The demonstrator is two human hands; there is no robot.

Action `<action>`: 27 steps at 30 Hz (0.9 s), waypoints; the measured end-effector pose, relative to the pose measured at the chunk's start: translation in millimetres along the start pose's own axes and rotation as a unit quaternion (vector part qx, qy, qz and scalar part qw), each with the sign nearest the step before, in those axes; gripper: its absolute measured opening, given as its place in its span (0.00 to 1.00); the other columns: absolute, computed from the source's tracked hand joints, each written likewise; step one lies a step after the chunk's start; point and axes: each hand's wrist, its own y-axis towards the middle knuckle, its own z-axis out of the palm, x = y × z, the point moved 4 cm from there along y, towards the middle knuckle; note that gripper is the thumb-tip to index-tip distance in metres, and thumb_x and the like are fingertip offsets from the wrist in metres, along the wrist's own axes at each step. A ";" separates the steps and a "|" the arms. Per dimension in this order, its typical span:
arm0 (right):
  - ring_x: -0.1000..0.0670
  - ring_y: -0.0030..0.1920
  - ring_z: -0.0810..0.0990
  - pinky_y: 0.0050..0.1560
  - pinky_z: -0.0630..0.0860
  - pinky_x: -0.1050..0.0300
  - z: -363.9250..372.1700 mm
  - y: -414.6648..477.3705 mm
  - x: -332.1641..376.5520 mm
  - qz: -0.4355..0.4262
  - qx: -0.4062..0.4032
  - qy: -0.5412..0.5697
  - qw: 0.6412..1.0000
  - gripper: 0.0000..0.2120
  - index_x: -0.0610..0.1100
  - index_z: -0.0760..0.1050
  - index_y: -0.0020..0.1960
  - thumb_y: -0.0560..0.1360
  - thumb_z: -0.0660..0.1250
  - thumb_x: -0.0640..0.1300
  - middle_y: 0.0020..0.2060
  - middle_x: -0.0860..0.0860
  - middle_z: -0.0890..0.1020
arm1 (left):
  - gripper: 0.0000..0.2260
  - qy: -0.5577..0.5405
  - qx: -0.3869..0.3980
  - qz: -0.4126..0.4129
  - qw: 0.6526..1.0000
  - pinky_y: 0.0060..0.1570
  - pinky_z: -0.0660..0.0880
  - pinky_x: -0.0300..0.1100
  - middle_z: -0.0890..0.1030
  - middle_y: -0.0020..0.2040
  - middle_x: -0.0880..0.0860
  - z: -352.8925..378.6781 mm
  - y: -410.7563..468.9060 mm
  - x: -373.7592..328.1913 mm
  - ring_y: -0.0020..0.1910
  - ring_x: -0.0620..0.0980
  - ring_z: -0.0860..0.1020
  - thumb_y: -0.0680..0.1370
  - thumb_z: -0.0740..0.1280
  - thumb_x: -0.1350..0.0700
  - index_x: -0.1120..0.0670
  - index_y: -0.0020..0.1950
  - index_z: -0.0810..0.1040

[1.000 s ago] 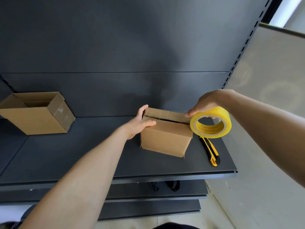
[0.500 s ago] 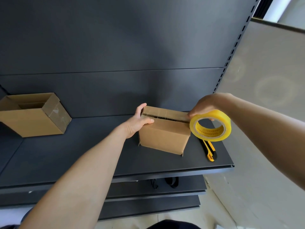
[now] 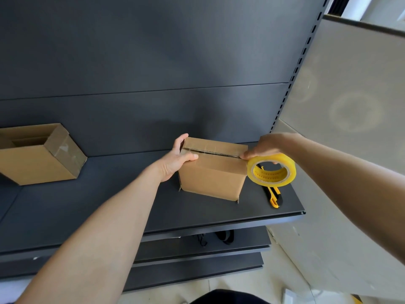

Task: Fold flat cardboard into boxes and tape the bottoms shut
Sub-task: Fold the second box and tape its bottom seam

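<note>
A small cardboard box [image 3: 211,179] stands on the dark shelf [image 3: 87,207], its closed flaps up with a seam across the top. Clear tape lies along that seam. My left hand [image 3: 178,160] grips the box's top left corner, thumb on the front face. My right hand [image 3: 266,145] holds a yellow tape roll [image 3: 271,170] at the box's top right edge, fingers pressing the tape end at the seam.
A yellow and black utility knife [image 3: 274,197] lies on the shelf right of the box, partly under the roll. A second, taped cardboard box [image 3: 37,154] lies on its side at the far left. The shelf's front edge [image 3: 219,227] is close below the box; lower shelves follow.
The roll has stayed at the box's right edge and dipped slightly lower against it. My left hand keeps its grip on the left corner. The view has shifted a little.
</note>
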 end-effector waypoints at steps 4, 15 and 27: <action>0.45 0.44 0.82 0.53 0.79 0.49 9.1 10.2 -4.3 -0.020 -0.015 0.046 0.999 0.35 0.48 0.76 0.55 0.61 0.67 0.74 0.48 0.48 0.81 | 0.34 -0.021 -0.002 -0.002 1.000 0.67 0.66 0.46 0.62 0.73 0.49 2.2 0.3 3.3 0.66 0.52 0.68 0.78 0.66 0.57 0.38 0.75 0.49; 0.44 0.51 0.79 0.55 0.75 0.51 13.5 10.3 -10.3 -0.005 -0.014 0.055 0.998 0.35 0.46 0.74 0.55 0.64 0.63 0.75 0.51 0.48 0.78 | 0.27 0.108 -0.095 -0.044 0.989 0.73 0.52 0.49 0.54 0.78 0.48 7.6 -0.2 -13.5 0.77 0.51 0.54 0.82 0.53 0.41 0.46 0.78 0.48; 0.49 0.35 0.78 0.39 0.74 0.59 29.8 18.2 27.9 -0.079 0.001 0.178 0.981 0.20 0.45 0.76 0.46 0.76 0.61 0.62 0.46 0.48 0.81 | 0.24 0.473 -0.247 0.078 0.842 0.69 0.59 0.48 0.66 0.70 0.58 60.2 7.3 -44.9 0.70 0.56 0.61 0.81 0.55 0.44 0.59 0.70 0.67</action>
